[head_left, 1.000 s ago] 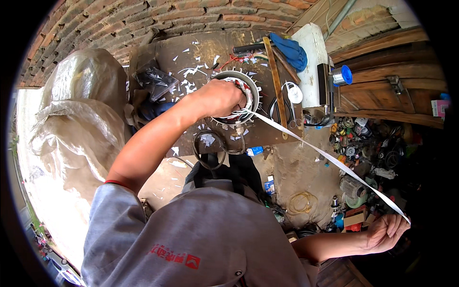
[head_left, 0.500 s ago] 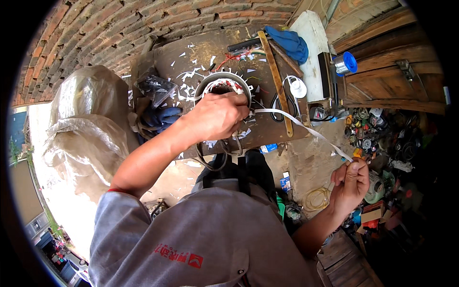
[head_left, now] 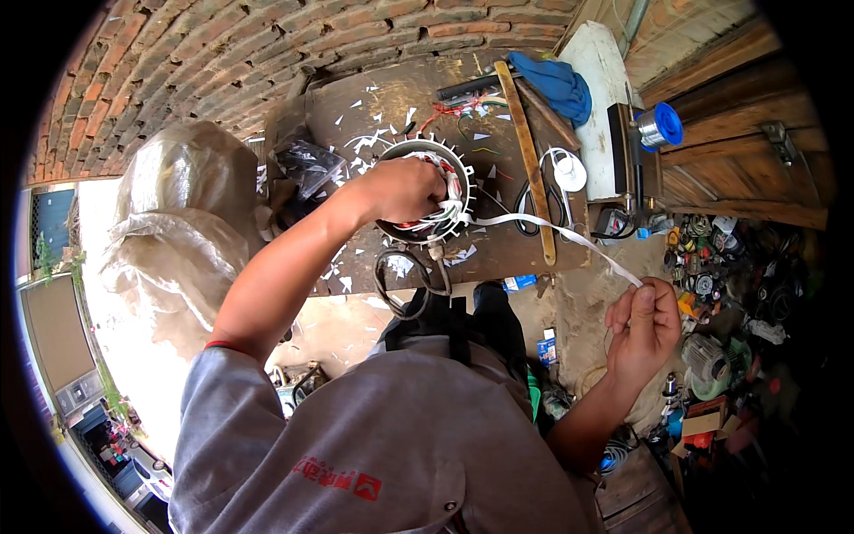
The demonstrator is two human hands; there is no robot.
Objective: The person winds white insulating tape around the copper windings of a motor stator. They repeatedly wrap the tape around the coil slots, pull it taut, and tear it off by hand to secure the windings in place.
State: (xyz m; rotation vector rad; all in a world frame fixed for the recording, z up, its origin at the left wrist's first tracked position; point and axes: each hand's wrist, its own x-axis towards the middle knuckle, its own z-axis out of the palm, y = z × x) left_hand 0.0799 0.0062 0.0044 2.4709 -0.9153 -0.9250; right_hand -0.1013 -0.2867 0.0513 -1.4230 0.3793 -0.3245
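Observation:
A round motor stator [head_left: 467, 174] with a finned metal rim lies on the worn wooden table, its coils [head_left: 451, 176] partly wrapped in white tape. My left hand [head_left: 406, 190] reaches into its opening from the left. The fingers curl down among the coils, their tips hidden, and what they grip is not visible. From the stator's right side a long white cloth tape [head_left: 569, 233] stretches out past the table's edge. My right hand [head_left: 647, 325] pinches its far end between thumb and fingers. A dark cable loop [head_left: 381, 283] hangs at the stator's near side.
Paper scraps litter the table [head_left: 498, 254]. A wooden strip [head_left: 529, 160], blue cloth [head_left: 556, 84], white spool [head_left: 569, 171] and solder reel [head_left: 659, 126] are at the right. Plastic sacking [head_left: 182, 240] stands left. Motor parts [head_left: 707, 360] crowd the floor at right.
My left hand has shifted left within the stator and sits deeper, showing more of the coils and rim. My right hand still holds the tape end. The whole view has shifted slightly.

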